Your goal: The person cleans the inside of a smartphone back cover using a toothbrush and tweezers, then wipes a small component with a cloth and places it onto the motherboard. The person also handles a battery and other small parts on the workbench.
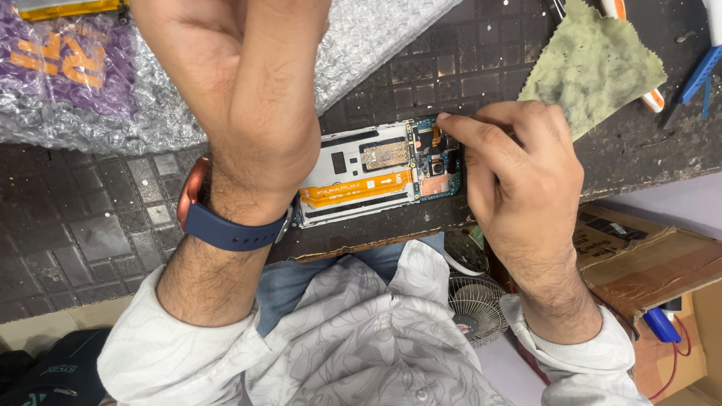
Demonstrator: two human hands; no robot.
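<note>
A dark grid-patterned work mat (90,225) is covering the bench, and a big sheet of bubble wrap (361,45) is lying across its far left corner, wrapping a purple package with orange lettering (60,60); a yellow-edged flat thing is peeking out at the far edge, too cropped to identify. A brown cardboard box (647,256) bearing a dark label is sitting below the mat's near right edge. A stained green cloth (594,68) is lying at the far right corner, beside blue-handled pliers (699,75). The opened smartphone (376,177), back cover off, is lying at the mat's near edge, its long axis running left to right and its blue camera-end circuit board pointing right, with an orange flex cable (357,192) along it. The left hand (241,83) is hovering above the phone's left end, raised close to the camera; whether its fingers are holding anything cannot be told. The right hand (519,173) is pinching narrowly at the board's far right corner, fingertips touching it.
</note>
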